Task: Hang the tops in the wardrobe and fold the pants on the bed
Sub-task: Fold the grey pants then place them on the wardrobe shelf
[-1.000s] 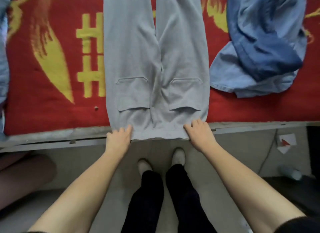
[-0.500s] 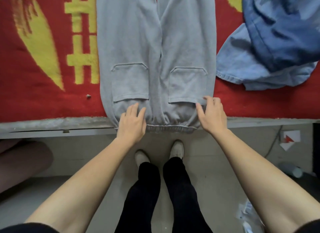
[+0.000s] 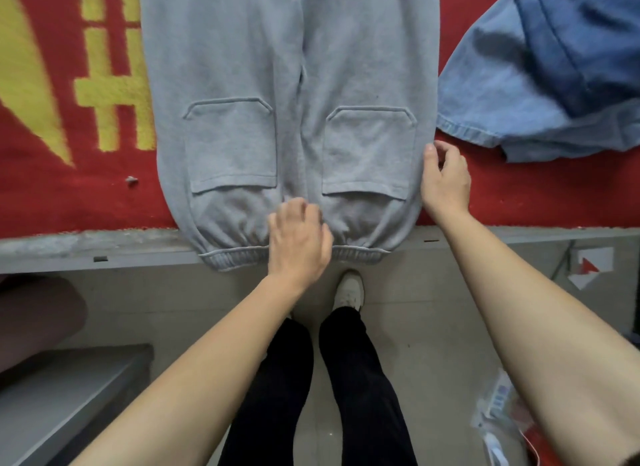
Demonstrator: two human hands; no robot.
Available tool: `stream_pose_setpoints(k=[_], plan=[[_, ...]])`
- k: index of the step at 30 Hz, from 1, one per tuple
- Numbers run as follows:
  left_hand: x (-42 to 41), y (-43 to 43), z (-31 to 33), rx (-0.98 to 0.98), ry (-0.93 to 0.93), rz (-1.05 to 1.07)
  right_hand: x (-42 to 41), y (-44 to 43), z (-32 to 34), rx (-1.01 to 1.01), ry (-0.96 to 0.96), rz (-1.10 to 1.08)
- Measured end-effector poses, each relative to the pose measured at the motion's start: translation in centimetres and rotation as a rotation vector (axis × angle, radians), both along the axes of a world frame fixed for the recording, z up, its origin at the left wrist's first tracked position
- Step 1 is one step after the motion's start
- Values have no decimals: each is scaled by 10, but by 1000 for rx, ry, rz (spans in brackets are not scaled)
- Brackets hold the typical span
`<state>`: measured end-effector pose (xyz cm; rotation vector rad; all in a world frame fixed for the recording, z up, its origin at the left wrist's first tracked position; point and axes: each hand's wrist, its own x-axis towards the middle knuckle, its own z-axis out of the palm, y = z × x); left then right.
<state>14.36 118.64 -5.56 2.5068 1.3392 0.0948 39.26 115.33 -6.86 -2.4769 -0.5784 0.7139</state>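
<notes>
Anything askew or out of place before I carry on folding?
The grey pants lie flat, but their waistband overhangs the bed edge. A blue denim garment sits crumpled beside them, and a small speck lies on the red blanket.

Both my bare forearms reach forward. My left grip (image 3: 299,237) is palm down with the fingers curled, a little blurred. My right grip (image 3: 445,181) is farther ahead, thumb and fingers bent toward each other; whether they pinch something, I cannot tell.
</notes>
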Motion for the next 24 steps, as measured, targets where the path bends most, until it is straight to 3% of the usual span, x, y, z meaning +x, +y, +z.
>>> stream_pose_setpoints(k=[5,10,13,16,20,24], plan=[[69,-16,-7,-169,-141,-136,27,23,5,81,154,-43],[122,-22,-11,-312,207,18,42,35,0,144,310,-52],[132,-20,-4,-339,243,44,43,31,6,201,368,-16],[130,-12,6,-528,83,61,46,34,18,206,338,-10],[105,9,32,-1024,-323,223,35,60,54,243,388,-117],[63,36,70,-1546,-767,395,-5,107,103,429,502,-83]])
